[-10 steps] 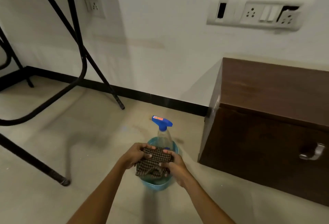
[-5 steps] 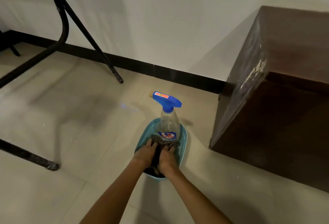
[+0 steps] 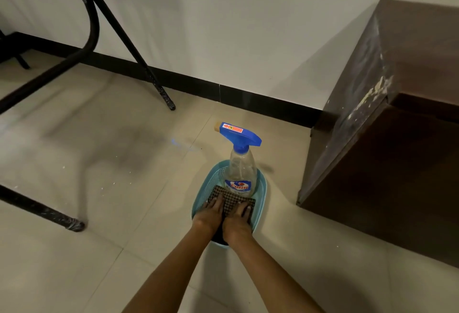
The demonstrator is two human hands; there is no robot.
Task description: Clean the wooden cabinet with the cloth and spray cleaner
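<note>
A dark checked cloth (image 3: 232,197) lies folded in a light blue plastic basket (image 3: 262,189) on the floor. My left hand (image 3: 208,215) and my right hand (image 3: 238,219) rest side by side on the cloth, fingers pressing on it. Right behind the cloth, a clear spray bottle (image 3: 240,173) with a blue trigger head stands upright in the same basket. The dark wooden cabinet (image 3: 387,153) stands to the right against the wall, with pale dusty smears on its left side and top corner.
Black metal tube legs (image 3: 159,89) of a frame stand at the left and rear left, another bar (image 3: 42,210) lies low at the left. White wall with black skirting (image 3: 248,99) runs behind. Beige floor tiles spread around the basket.
Both hands brought the cloth down from above the basket into it and now press it flat. The view has moved closer and lower; the wall sockets have left the picture.
</note>
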